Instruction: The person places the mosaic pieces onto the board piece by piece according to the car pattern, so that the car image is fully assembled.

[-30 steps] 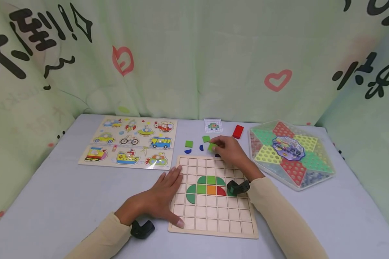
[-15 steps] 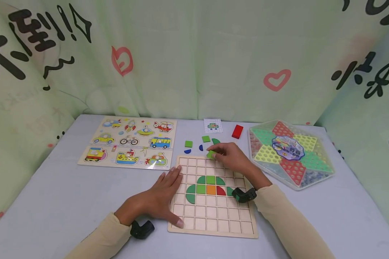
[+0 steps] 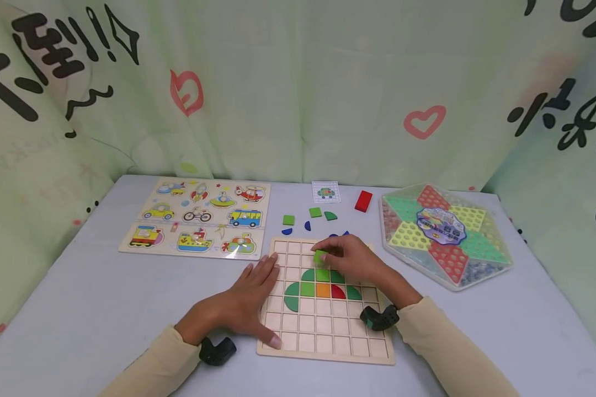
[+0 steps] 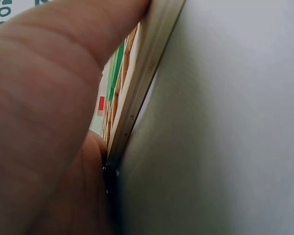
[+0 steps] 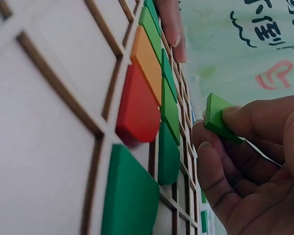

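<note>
A wooden grid board [image 3: 328,355] lies on the table with green, orange and red tiles set in its middle cells. My left hand [image 3: 238,303] rests at the board's left edge, fingers spread and straight, thumb over the front left corner. In the left wrist view the thumb [image 4: 49,83] lies against the board's edge [image 4: 142,78]. My right hand [image 3: 355,259] pinches a light green square tile [image 5: 219,117] between thumb and fingers, held above the board's upper cells. Below it sit the orange square [image 5: 146,63], the red quarter-round tile [image 5: 137,105] and a dark green quarter-round tile [image 5: 130,191].
Behind the board lie loose green squares [image 3: 288,220], blue half-round pieces [image 3: 287,231], a green quarter-round piece [image 3: 330,215], a red block [image 3: 363,201] and a pattern card [image 3: 325,192]. A vehicle puzzle [image 3: 198,218] stands left, a hexagonal Chinese checkers box [image 3: 447,237] right.
My right hand has brought the light green square from behind the board toward me, over its upper cells. The quarter-round and blue pieces behind are uncovered. My left hand stays put.
</note>
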Motion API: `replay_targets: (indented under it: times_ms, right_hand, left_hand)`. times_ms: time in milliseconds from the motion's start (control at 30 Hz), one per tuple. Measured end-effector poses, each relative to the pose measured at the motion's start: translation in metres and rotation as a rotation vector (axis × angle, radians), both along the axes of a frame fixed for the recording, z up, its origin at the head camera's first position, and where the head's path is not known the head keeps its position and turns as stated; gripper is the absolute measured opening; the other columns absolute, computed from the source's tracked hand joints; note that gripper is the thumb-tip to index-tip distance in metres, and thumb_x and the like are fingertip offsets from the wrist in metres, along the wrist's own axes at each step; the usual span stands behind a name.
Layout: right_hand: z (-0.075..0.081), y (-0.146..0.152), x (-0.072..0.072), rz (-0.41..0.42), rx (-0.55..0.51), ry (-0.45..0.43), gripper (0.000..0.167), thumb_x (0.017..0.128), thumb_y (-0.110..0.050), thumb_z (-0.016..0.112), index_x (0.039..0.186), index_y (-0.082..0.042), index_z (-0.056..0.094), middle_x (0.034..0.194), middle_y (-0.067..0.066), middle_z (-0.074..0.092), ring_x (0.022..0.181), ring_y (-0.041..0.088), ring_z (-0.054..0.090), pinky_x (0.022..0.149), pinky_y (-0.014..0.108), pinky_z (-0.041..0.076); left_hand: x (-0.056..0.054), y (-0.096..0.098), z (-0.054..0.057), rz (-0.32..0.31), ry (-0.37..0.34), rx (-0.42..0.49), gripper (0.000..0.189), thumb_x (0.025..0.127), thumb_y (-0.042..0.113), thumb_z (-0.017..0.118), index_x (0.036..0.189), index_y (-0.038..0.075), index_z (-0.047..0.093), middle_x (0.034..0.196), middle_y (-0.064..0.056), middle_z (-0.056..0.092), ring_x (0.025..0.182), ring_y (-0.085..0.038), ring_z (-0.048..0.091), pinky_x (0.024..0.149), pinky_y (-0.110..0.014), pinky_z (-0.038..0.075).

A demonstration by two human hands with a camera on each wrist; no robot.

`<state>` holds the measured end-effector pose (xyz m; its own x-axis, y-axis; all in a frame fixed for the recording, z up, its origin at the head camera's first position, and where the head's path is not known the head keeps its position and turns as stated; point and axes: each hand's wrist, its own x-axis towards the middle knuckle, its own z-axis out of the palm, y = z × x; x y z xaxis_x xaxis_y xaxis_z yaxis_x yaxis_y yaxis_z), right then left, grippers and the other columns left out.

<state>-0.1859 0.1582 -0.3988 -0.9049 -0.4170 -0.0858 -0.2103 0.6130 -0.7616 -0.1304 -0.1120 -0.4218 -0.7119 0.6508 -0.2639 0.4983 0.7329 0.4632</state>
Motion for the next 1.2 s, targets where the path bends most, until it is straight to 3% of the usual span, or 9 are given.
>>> replay_targets:
  times_ms: [400,733,1000,1200]
  right_hand:
    - [0.004,-0.007,0.017,0.125,-0.037,-0.028,0.023,0.091,-0.003,0.066,0.112,-0.007,0.073,0.105,-0.001,0.069,0.086,0.013,0.061,0.079,0.028,0.052]
    - [0.005,-0.010,0.034,0.240,-0.072,0.018,0.019,0.087,-0.003,0.070,0.105,-0.009,0.075,0.097,-0.005,0.069,0.086,0.011,0.061,0.076,0.027,0.052]
    - [0.007,-0.017,0.047,0.243,-0.031,-0.030,0.020,0.086,-0.002,0.072,0.104,-0.011,0.075,0.097,-0.008,0.069,0.081,0.008,0.062,0.074,0.025,0.053]
    - [0.002,-0.022,0.053,0.244,-0.026,0.012,0.018,0.086,0.000,0.072,0.101,-0.009,0.075,0.094,-0.006,0.067,0.079,0.008,0.060,0.072,0.024,0.052]
  left_hand:
    - [-0.001,0.001,-0.001,-0.001,-0.006,-0.007,0.135,0.062,0.077,0.072,0.156,0.005,0.007,0.162,-0.005,-0.014,0.146,-0.021,-0.015,0.116,-0.044,-0.005]
    - [-0.001,0.001,-0.001,0.002,-0.003,-0.013,0.136,0.062,0.077,0.072,0.156,0.005,0.006,0.162,-0.005,-0.015,0.146,-0.021,-0.015,0.116,-0.044,-0.005]
    - [-0.001,0.000,0.000,0.001,0.011,-0.011,0.136,0.062,0.077,0.072,0.156,0.005,0.006,0.162,-0.006,-0.015,0.146,-0.021,-0.016,0.116,-0.044,-0.004]
    - [-0.001,0.000,0.000,-0.001,0.004,-0.010,0.136,0.062,0.077,0.072,0.156,0.005,0.005,0.161,-0.005,-0.016,0.146,-0.020,-0.016,0.115,-0.043,-0.006]
